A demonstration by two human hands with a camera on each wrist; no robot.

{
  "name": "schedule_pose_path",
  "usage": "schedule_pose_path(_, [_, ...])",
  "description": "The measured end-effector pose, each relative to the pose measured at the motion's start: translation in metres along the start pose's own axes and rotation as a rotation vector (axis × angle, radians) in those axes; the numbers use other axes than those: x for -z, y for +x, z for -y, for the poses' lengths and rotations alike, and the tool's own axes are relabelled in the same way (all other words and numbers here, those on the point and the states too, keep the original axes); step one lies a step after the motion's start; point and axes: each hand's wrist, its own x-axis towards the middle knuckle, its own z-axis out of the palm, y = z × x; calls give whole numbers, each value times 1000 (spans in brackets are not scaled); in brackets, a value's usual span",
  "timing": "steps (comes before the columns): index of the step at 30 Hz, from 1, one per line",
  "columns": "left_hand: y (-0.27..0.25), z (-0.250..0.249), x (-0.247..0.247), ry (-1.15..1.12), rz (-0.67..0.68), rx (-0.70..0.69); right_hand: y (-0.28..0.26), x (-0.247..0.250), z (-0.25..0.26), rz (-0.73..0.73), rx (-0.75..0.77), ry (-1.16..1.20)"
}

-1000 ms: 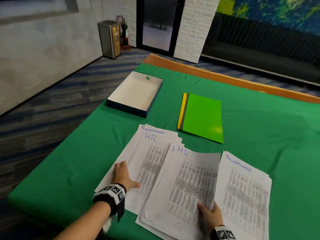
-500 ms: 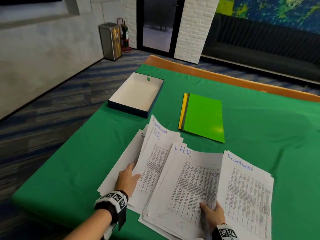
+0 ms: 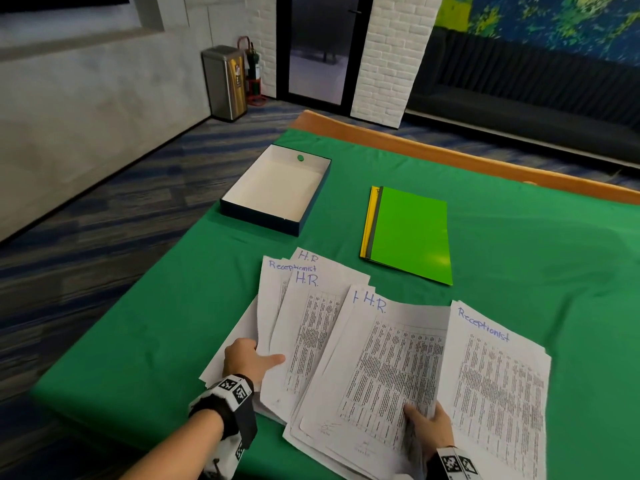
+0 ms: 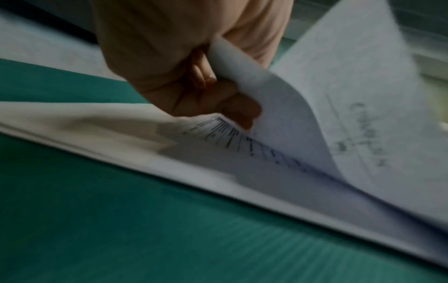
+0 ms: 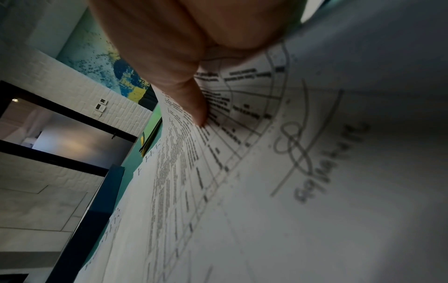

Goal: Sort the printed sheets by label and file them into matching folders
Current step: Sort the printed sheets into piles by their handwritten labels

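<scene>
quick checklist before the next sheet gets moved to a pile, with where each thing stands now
1. Left hand has hold of a sheet: ok, it pinches the edge of the unsorted pile and lifts it.
2. Only one sheet lifted: cannot tell, the edge is blurred in the left wrist view.
3. Label of the top unsorted sheet readable: ok, it says H.R.
4. Right hand steadies the H.R. pile: ok, it grips the near edge.
5. Receptionist pile kept apart: ok, it lies at the right.
6. Folders ready: not ok, they lie closed and stacked.
</scene>
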Motion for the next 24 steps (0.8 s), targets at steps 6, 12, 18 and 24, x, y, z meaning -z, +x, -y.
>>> schedule_pose_path(6, [-1, 8, 6, 98, -54, 19, -1, 0, 0, -5, -15, 18])
schedule_pose_path(12, [14, 9, 36, 267, -236, 24, -3, 0, 0, -3, -30, 45])
schedule_pose_path(18, [37, 28, 48, 196, -133, -74, -3, 0, 3, 2, -39, 55])
schedule_pose_path(24, [31, 14, 21, 249, 66, -165, -4, -1, 7, -18, -47, 36])
